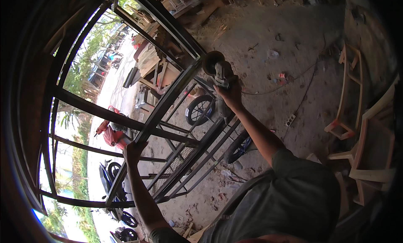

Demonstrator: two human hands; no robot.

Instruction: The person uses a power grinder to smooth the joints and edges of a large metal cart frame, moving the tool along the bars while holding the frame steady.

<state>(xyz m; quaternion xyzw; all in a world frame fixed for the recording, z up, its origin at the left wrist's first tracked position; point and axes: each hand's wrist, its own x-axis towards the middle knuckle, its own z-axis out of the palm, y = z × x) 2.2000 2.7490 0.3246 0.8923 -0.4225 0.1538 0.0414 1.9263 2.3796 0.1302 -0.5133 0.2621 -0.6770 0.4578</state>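
My right hand is closed round the body of an angle grinder. Its round disc is up against or very close to the corner of a dark metal frame; whether they touch I cannot tell. Lower and to the left, my left hand grips a bar of the same frame, its fingers wrapped over the metal. The frame is built of long square tubes with crossbars and stands tilted across the left half of the view. Part of the grinder's rear lies behind my right forearm.
A cord runs over the dirt floor to a white power strip. Spoked wheels stand beyond a mesh-panelled metal rack. Wooden furniture frames line the right side. Motorcycles are parked outside at left.
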